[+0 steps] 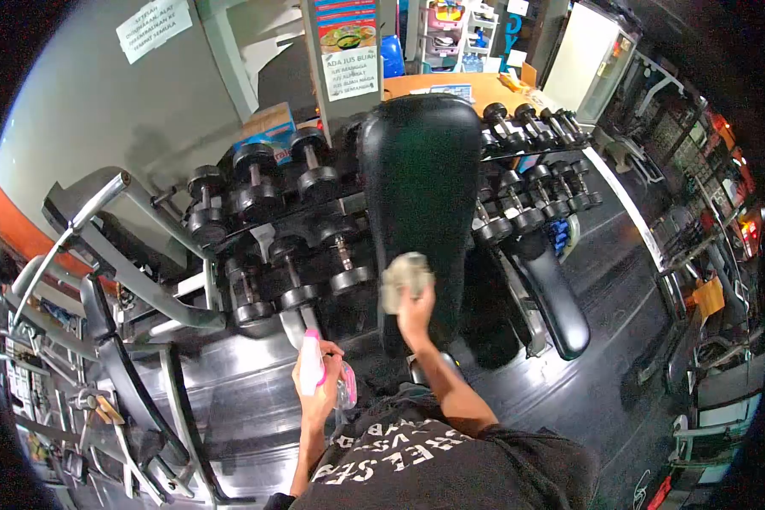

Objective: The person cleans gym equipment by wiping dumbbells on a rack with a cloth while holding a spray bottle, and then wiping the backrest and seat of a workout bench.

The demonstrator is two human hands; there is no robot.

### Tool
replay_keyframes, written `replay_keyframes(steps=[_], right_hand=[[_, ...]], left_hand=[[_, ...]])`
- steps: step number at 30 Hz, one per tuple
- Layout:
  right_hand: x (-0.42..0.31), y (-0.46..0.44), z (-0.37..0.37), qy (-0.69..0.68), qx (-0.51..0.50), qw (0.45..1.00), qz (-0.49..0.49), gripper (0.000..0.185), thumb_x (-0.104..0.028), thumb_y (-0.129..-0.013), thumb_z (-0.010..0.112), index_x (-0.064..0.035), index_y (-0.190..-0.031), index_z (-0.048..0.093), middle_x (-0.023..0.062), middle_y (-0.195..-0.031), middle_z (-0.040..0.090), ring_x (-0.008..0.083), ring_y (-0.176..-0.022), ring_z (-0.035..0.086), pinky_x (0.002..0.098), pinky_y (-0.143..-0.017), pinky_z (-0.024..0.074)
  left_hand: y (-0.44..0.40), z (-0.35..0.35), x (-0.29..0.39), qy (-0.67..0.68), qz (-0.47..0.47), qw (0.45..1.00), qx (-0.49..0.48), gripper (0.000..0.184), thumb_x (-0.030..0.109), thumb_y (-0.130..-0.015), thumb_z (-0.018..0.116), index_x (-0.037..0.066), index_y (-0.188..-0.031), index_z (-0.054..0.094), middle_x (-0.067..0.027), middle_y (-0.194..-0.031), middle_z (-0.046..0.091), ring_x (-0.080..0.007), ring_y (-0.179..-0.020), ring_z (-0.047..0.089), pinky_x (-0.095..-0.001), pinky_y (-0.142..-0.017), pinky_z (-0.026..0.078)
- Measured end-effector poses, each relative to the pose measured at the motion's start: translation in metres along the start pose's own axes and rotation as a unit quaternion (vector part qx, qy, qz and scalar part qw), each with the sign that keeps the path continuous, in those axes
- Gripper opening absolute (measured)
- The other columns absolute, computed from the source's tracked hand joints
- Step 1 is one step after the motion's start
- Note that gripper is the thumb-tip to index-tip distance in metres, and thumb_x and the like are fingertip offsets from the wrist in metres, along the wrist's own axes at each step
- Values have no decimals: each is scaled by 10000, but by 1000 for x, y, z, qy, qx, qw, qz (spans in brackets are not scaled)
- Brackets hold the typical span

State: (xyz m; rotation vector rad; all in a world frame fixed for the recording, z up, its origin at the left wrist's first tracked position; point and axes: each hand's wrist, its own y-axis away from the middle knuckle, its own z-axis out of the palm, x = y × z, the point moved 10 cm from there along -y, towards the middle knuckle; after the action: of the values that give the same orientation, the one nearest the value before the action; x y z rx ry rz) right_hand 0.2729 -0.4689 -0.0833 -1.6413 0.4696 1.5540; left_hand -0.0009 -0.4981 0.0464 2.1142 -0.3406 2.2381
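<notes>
A tall black padded backrest stands upright in front of me. My right hand holds a light grey-beige cloth against the lower part of the pad. Lower and to the left, my left hand is wrapped round a spray bottle with a white and pink head. The bottle's clear and pink body shows partly beside my fingers, and it does not touch the pad.
Dumbbells fill a two-level rack behind the pad, on both sides. A black bench lies to the right. Metal-framed gym machines stand at the left. A wooden counter and a glass-door fridge are further back.
</notes>
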Motion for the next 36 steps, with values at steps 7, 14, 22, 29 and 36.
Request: replay_keyframes(steps=[7, 14, 22, 29, 36], right_hand=[[77, -60, -78, 296, 222, 926, 81, 568, -149, -871, 596, 118, -1317, 367, 329, -1204, 429, 443, -1166, 441, 466, -1012, 342], [60, 26, 7, 147, 23, 979, 142, 474, -145, -889, 568, 40, -1306, 439, 234, -1251, 500, 336, -1162, 498, 388, -985, 378], [-130, -29, 32, 161, -14, 946, -282, 472, -6, -778, 623, -5, -1245, 551, 214, -1194, 560, 413, -1136, 515, 429, -1008, 399], [-126, -27, 139, 464, -271, 620, -571, 447, -182, -789, 580, -186, -1236, 588, 53, -1310, 532, 254, -1250, 456, 396, -1069, 340], [11, 39, 134, 534, -427, 508, -525, 275, -159, -828, 536, -49, -1068, 612, 123, -1216, 562, 286, -1213, 480, 389, -1045, 363]], left_hand=[[9, -29, -20, -12, -14, 999, 30, 87, 22, -868, 594, -20, -940, 567, -43, -754, 593, -77, -556, 549, -235, -522, 436], [-15, -9, -16, 10, -17, 1000, -1, 81, 15, -858, 600, -12, -932, 579, -36, -775, 605, -80, -563, 555, -232, -518, 441], [-17, 0, -7, -43, -16, 998, -43, 93, 3, -841, 603, -5, -929, 574, -35, -757, 602, -80, -562, 560, -238, -543, 448], [4, -27, -16, -29, -38, 999, 10, 111, 8, -845, 603, -10, -949, 569, -47, -772, 606, -88, -562, 573, -235, -529, 450], [15, -54, -22, -9, -38, 996, 84, 130, 10, -848, 604, -11, -971, 567, -64, -842, 616, -93, -576, 578, -237, -534, 458]])
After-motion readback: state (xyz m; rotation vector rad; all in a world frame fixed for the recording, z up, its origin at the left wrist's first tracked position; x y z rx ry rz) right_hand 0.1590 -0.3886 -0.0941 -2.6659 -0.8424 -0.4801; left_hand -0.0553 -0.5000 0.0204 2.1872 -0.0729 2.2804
